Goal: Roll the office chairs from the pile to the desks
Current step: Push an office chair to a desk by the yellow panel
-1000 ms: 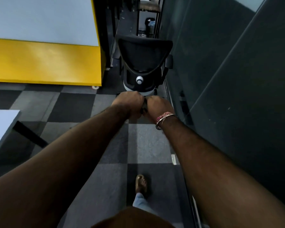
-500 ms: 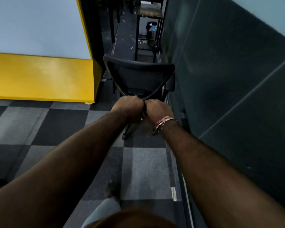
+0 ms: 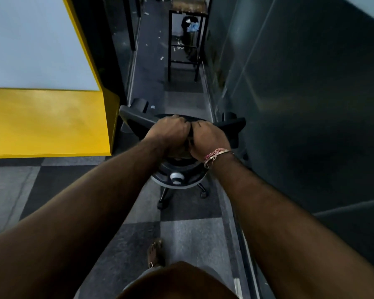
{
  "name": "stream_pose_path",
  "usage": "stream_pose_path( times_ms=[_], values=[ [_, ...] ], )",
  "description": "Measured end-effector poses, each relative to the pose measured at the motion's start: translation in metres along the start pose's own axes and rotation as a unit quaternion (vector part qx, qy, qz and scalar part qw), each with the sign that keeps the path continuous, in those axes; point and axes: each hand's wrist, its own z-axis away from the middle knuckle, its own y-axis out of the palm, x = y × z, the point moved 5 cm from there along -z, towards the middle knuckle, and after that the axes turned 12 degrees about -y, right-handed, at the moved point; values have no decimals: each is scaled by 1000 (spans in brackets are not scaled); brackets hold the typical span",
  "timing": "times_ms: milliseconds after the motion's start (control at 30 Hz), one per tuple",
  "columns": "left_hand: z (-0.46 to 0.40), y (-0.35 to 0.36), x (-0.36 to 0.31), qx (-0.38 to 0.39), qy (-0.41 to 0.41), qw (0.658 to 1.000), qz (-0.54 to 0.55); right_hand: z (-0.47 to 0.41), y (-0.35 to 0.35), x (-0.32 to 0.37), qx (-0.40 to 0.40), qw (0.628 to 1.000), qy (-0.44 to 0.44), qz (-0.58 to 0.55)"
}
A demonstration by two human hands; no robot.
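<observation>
A black office chair (image 3: 136, 117) stands in front of me on the checkered carpet, seen from behind and above. Its backrest top runs left to right, and a grey knob (image 3: 176, 177) shows on its lower back. Castors (image 3: 161, 205) show beneath it. My left hand (image 3: 171, 130) and my right hand (image 3: 207, 135) grip the top edge of the backrest side by side, fingers curled over it. A bracelet sits on my right wrist. The seat is hidden under the backrest and my hands.
A yellow and white partition (image 3: 52, 117) stands to the left. A dark wall (image 3: 300, 93) runs along the right. Ahead lies a narrow passage with a tall stool (image 3: 186, 39) and a bin (image 3: 190, 26). My sandalled foot (image 3: 154, 253) is on the carpet.
The chair now sits lower and closer under my view, its lower back and castors showing. The partition and the stool have drawn nearer. Both hands keep their grip on the backrest.
</observation>
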Motion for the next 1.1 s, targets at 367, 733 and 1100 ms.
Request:
stream_pose_path(
  times_ms=[367,733,1100],
  values=[
    [-86,56,32,114,-78,990,-35,-73,66,-31,144,986,-78,-41],
    [-86,60,28,126,-123,980,-93,-74,65,-30,148,980,-127,-46],
    [2,74,5,141,-177,971,-80,-3,41,19,169,973,-154,-33]
  ],
)
